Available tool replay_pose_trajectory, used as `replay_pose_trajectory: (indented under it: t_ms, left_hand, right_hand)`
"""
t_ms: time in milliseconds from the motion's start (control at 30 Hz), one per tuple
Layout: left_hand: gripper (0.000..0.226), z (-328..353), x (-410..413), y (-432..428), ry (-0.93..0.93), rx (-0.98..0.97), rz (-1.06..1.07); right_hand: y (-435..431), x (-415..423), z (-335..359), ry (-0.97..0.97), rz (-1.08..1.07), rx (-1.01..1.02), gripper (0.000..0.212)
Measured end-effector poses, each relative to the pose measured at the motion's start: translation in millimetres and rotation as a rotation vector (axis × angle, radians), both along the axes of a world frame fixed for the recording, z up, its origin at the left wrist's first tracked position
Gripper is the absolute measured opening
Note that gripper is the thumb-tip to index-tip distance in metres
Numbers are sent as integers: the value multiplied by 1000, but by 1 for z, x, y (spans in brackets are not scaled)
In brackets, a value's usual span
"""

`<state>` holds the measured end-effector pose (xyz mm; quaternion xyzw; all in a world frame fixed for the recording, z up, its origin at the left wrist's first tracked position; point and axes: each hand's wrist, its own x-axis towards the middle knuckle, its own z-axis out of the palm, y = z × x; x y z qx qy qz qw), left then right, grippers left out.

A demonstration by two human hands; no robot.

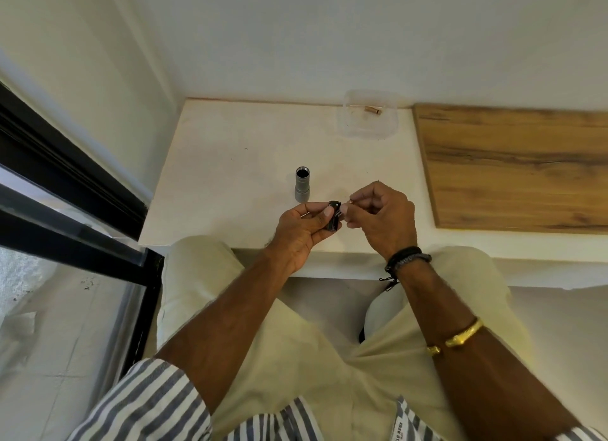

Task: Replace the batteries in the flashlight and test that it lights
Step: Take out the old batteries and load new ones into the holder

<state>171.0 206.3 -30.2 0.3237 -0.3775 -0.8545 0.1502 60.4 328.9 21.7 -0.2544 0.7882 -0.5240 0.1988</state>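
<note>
The grey flashlight body [302, 184] stands upright on the white tabletop [230, 164], its open dark end facing up. My left hand [301, 230] grips a small black battery holder [334, 216] just in front of the flashlight. My right hand [383, 215] pinches a small battery [351, 202] between thumb and fingertips, right beside the holder's top end. Most of the battery is hidden by my fingers.
A clear plastic container [368, 115] at the table's back edge holds another gold-coloured battery [372, 110]. A wooden board [513, 164] lies on the right part of the table. A black-framed glass panel [82, 210] stands to the left.
</note>
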Motion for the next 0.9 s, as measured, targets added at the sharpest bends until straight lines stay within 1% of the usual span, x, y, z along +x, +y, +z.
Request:
replay_pose_trajectory:
  t_ms: [67,133,233,333,400,467,533,600,700,800,900]
  left_hand:
    - [27,0,0,2,3,7,11]
    - [21,-1,-1,3,11,23,39]
    - [17,-1,0,2,8,34,69]
    - [19,-1,1,1,0,38,83]
    - [19,-2,2,1,-7,51,83]
    - [15,-2,1,0,-10,54,78]
    - [16,-2,1,-1,-16,46,58]
    - [22,-1,0,0,-20,36,39]
    - [27,1,-1,-2,-19,25,2]
    - [23,3,-5,-2,-6,54,-36]
    - [25,5,-9,1,3,121,-35]
  right_hand:
    - [-1,1,-3,-3,2,-14,14]
    - [-2,6,-6,14,26,-14,11]
    - [-6,12,-12,32,33,-30,12]
    - [-9,17,-16,71,19,-19,16]
    - [-9,18,-19,130,19,0,19]
    - [-8,19,-20,189,46,13,20]
    - [-7,18,-21,202,65,26,22]
    - [-7,16,-19,168,44,43,21]
    - [-6,12,-15,43,-10,32,17]
    - [-6,7,-12,37,-21,26,19]
    - [-7,0,-13,7,-48,46,17]
